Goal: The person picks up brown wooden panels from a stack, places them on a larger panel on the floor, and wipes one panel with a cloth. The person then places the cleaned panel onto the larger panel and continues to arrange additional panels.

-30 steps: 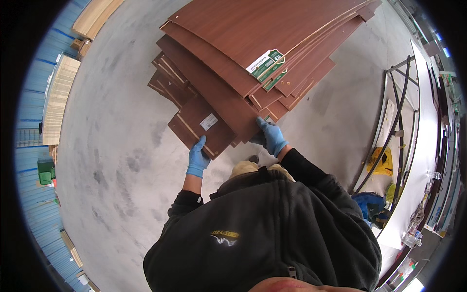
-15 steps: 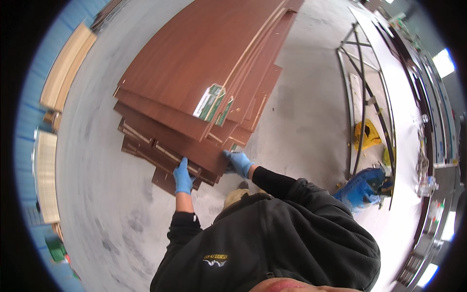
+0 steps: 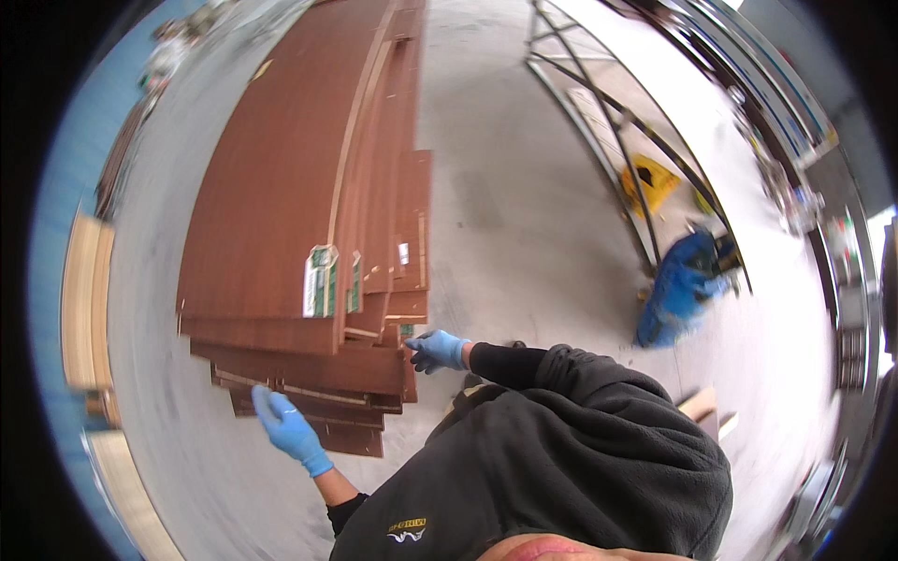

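A tall pile of reddish-brown wooden boards [image 3: 271, 187] lies in front of me, its near ends staggered like steps. My left hand [image 3: 292, 435], in a blue glove, is at the near edge of the lower boards [image 3: 309, 384] with its fingers stretched out and nothing in them. On the pile's right side, my blue-gloved right hand [image 3: 440, 351] has its fingertips against or just beside a board's corner; its fingers are partly bent but apart. A green and white label [image 3: 320, 282] sits on the top board's near right corner.
To the right stand a dark metal frame [image 3: 608, 122], a yellow bag or sheet [image 3: 650, 185] and a blue bag [image 3: 683, 290]. Light wooden boards [image 3: 89, 299] are stacked along the left wall. Smaller wood pieces [image 3: 702, 409] lie at my right.
My left hand has come off the boards' edge and moved left and down, its fingers opening out. My right hand has loosened at the corner. The view has turned, swinging the pile leftward.
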`<state>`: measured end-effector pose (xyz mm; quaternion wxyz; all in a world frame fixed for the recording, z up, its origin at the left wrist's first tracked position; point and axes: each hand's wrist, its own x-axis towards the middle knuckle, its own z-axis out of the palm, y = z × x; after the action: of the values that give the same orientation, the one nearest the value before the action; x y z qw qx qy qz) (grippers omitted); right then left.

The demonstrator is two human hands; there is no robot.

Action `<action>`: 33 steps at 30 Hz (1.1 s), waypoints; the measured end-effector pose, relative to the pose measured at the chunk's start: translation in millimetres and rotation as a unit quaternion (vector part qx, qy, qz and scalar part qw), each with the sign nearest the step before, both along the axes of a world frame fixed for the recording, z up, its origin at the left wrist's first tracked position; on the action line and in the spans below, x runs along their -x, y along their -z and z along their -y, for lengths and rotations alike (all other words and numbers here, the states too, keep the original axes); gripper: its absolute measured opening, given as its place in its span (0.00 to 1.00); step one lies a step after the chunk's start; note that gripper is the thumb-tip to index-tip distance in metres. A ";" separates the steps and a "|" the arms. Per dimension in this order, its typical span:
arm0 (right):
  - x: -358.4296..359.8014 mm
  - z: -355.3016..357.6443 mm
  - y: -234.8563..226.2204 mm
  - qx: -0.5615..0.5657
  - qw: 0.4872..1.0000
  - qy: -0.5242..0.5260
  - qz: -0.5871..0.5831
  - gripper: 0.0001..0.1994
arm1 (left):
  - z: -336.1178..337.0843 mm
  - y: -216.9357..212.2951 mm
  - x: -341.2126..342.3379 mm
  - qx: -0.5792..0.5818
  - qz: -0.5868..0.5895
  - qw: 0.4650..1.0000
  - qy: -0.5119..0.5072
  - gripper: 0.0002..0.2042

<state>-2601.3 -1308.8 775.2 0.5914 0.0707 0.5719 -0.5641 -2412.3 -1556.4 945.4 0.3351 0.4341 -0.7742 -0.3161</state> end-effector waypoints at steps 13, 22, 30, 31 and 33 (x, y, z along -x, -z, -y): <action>-23.1 -337.4 -3.9 -0.070 0.921 0.374 -0.084 0.21 | -392.9 -8.2 237.2 -0.152 0.036 0.673 0.723 0.22; -152.0 -528.0 29.0 -0.130 0.621 0.773 -0.013 0.15 | -636.4 6.0 252.8 -0.213 0.115 0.372 0.896 0.21; -178.1 -531.5 53.9 -0.161 0.527 0.830 0.086 0.18 | -715.9 18.8 279.5 -0.210 0.164 0.253 0.930 0.21; -168.1 -529.7 57.9 -0.162 0.533 0.822 0.116 0.19 | -718.8 23.1 292.0 -0.209 0.169 0.252 0.929 0.21; -140.5 -525.9 66.1 -0.154 0.568 0.801 0.110 0.17 | -719.0 32.3 324.0 -0.206 0.178 0.259 0.926 0.21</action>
<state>-2460.8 -782.9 709.2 -0.0640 0.6513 0.2907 -0.6980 -2736.3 -837.4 913.1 -0.4337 -0.4790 -0.5974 -0.4749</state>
